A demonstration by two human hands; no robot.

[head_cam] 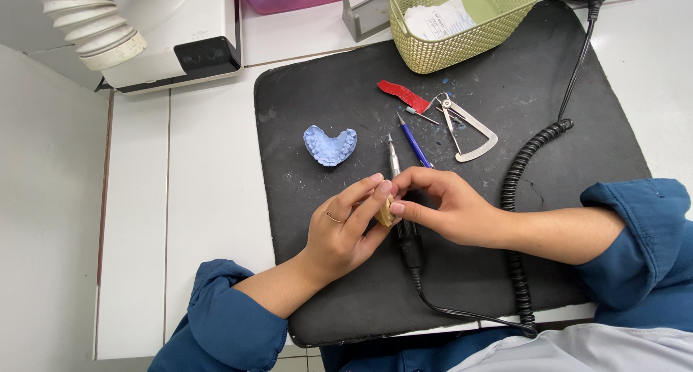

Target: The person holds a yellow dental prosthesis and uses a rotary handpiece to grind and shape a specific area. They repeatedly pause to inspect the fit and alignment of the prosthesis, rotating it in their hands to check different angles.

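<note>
Over the black bench mat (346,90), just below the blue dental cast (330,145), both hands meet on a small tan piece (385,213), most of it hidden by fingers. It looks light and rigid, probably brittle and a little slick, so a pinch on its edges seems the safest way to take it. The left hand (339,235), a ring on one finger, is half curled, its fingertips (377,186) pressed to the piece from the cast's side. The right hand (451,206) is closed in a pinch on the same piece. A corded rotary handpiece (395,162) lies on the mat under the hands, tip toward the cast. Right of the cast lie a blue pen-like tool (413,143), a red strip (403,94) and a metal caliper (471,130); a green basket (462,25) stands beyond them.
</note>
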